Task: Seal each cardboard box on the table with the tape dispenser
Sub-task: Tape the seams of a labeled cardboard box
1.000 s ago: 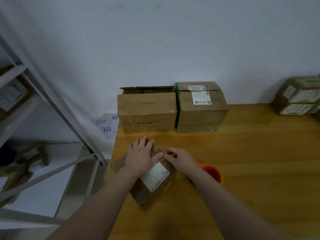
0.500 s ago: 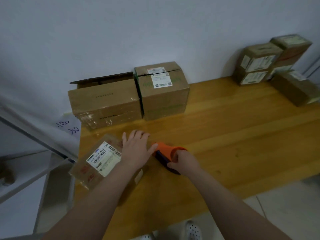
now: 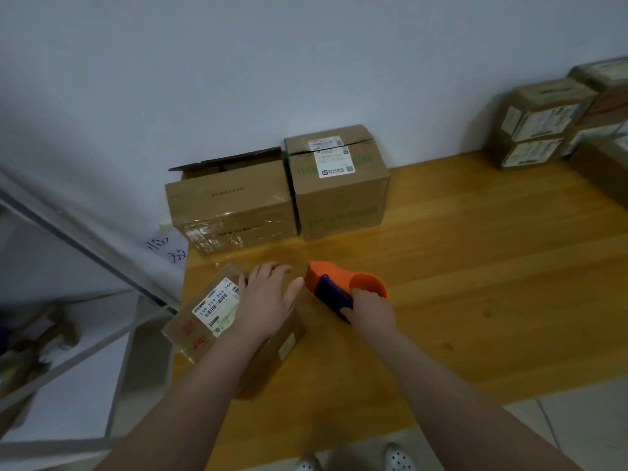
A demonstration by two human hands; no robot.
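Note:
A small cardboard box (image 3: 204, 326) with a white shipping label lies at the table's near left corner. My left hand (image 3: 265, 299) rests flat on its top with the fingers spread. My right hand (image 3: 370, 312) grips the handle of an orange and blue tape dispenser (image 3: 334, 283), whose front end sits at the box's right edge. Two larger boxes stand against the wall: an open-flapped box (image 3: 231, 205) on the left and a labelled box (image 3: 339, 185) beside it.
The wooden table (image 3: 475, 283) stretches to the right, where several labelled boxes (image 3: 540, 127) are stacked at the far right corner. A grey metal shelf frame (image 3: 85, 260) stands left of the table. A handwritten paper sheet (image 3: 166, 248) hangs by the table's left edge.
The view swung right and then steadied. My right hand took hold of the tape dispenser and brought it to the small box's right edge. My left hand stayed flat on the box.

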